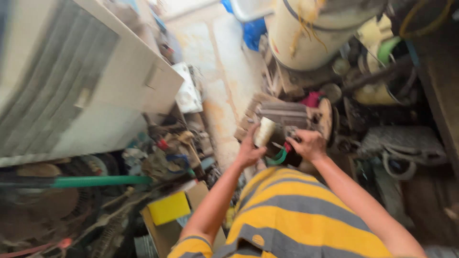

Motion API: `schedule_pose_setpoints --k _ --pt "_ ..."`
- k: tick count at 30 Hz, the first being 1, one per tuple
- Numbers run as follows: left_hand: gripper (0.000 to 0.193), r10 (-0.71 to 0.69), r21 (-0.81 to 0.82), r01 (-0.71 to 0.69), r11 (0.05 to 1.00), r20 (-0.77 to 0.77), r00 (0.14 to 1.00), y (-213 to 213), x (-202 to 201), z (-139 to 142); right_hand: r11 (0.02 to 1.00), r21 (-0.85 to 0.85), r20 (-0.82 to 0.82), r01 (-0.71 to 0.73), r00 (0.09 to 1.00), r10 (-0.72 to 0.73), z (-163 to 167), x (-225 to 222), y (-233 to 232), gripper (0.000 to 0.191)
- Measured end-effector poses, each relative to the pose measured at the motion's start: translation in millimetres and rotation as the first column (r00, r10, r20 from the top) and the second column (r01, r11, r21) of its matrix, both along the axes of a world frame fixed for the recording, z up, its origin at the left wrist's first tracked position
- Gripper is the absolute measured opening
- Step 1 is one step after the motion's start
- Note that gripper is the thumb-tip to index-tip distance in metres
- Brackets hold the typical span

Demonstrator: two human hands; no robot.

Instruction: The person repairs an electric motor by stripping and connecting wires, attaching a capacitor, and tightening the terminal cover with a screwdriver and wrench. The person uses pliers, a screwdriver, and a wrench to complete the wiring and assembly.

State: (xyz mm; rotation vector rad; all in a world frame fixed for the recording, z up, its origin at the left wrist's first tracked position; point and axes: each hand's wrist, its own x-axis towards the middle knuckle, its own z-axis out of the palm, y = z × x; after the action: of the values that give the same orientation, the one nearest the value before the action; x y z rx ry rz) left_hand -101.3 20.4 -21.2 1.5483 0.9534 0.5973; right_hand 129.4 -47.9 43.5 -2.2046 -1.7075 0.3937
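**Both hands on a finned motor in a crowded workshop floor**

Looking straight down over a yellow-and-grey striped shirt (291,215); two bare arms reach forward to a grey finned motor (287,117) that sits on the floor among scrap, just beyond the shirt. The left hand (249,152) is up against the motor's near left side, fingers curled around a pale cylinder (264,132) that stands tilted from the grip; the picture is blurred, so how tightly it is pinched I cannot tell. The right hand (310,144) lies on the motor's near right corner, fingers bent and close together over something dark; whether it grips it or only presses on it is not clear. Between the two hands hangs a green loop (278,157), touching the dark part below the right hand.

Around them: a large white louvred casing (71,81) fills the upper left; a white tank (306,38) stands past the motor at the top; a green pipe (95,181) runs along the lower left; a yellow box (168,208) sits beside the left elbow; a pale strip of bare floor (224,71) leads away between casing and tank.
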Motion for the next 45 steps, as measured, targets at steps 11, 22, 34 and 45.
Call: schedule_pose_setpoints --k 11,22,34,45 --pt "0.087 -0.122 -0.018 0.121 0.993 -0.053 0.991 48.1 35.3 45.4 0.985 0.088 -0.085 -0.148 0.984 0.155 -4.3 19.8 12.7 0.036" --pt "0.077 -0.173 0.315 0.308 0.898 -0.392 0.904 68.2 55.3 77.7 0.745 0.074 0.009 -0.663 0.748 0.664 17.1 47.8 52.7 0.019" --pt "0.065 -0.009 0.431 0.229 0.873 -0.455 0.89 39.5 75.2 55.9 0.504 -0.179 0.197 -0.845 0.472 0.86 27.3 60.8 75.9 0.011" --pt "0.054 0.135 0.527 0.166 0.834 -0.486 0.864 21.3 89.4 46.5 0.853 0.146 -0.212 -0.501 0.826 0.522 32.0 80.8 63.1 0.037"
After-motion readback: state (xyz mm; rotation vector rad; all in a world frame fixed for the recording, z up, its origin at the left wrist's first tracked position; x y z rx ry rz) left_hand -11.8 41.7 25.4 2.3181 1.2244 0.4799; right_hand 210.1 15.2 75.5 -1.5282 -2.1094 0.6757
